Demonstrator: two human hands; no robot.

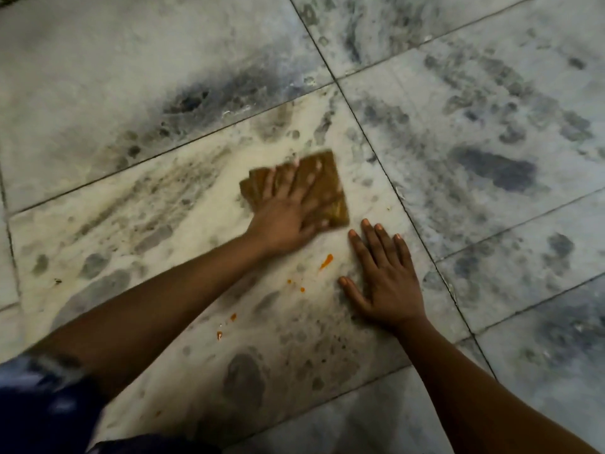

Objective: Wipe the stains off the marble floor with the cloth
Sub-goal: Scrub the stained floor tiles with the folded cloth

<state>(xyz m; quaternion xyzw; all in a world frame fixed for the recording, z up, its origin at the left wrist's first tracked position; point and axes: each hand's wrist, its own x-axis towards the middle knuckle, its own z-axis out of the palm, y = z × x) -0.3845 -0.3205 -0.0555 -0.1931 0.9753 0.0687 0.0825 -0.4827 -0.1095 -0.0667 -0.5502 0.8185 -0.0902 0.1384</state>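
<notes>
Pressing our left hand [288,204], grip spread flat, on the cloth [322,188] gives scrubbing force; our right hand [386,283], grip spread on the marble floor [491,126], braces; orange stains [326,261] lie between.

Indoor floor, likely a home or similar building — the exact room cannot be told. Large pale marble slabs [98,60] with grey-black veining, laid with thin dark joints [370,139]. Surface worn and dull; small orange stains [326,261] on the central slab. No walls or furniture show — only floor.
</notes>
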